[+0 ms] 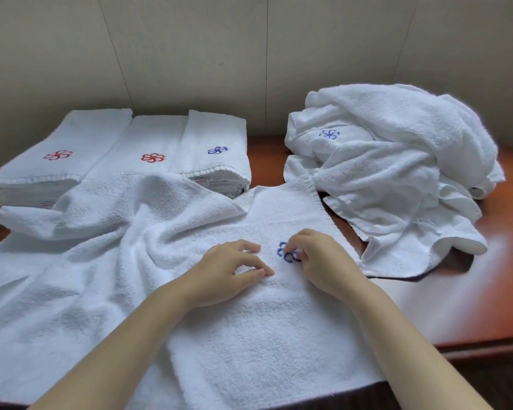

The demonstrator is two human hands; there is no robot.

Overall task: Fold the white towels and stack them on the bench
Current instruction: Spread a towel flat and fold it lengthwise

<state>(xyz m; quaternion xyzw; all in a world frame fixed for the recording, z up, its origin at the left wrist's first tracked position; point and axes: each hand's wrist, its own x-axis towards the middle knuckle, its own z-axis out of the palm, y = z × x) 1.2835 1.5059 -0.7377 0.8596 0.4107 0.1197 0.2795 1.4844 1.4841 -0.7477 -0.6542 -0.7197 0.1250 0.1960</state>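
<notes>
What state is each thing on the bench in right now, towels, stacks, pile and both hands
Spread towel: unfolded, rumpled, far corner flipped over.
Left stack: folded, red emblem on top.
Middle stack: folded, red emblem on top.
Right stack: folded, blue emblem on top.
Unfolded pile: heaped, crumpled.
Left hand: fingers curled, resting on the spread towel.
Right hand: fingers curled, pinching the towel at its blue emblem.
Bench: partly covered.

Blue emblem point(288, 252) partly under right-hand fingertips point(299, 253); spread towel point(101, 276) cut by left and bottom edges.
</notes>
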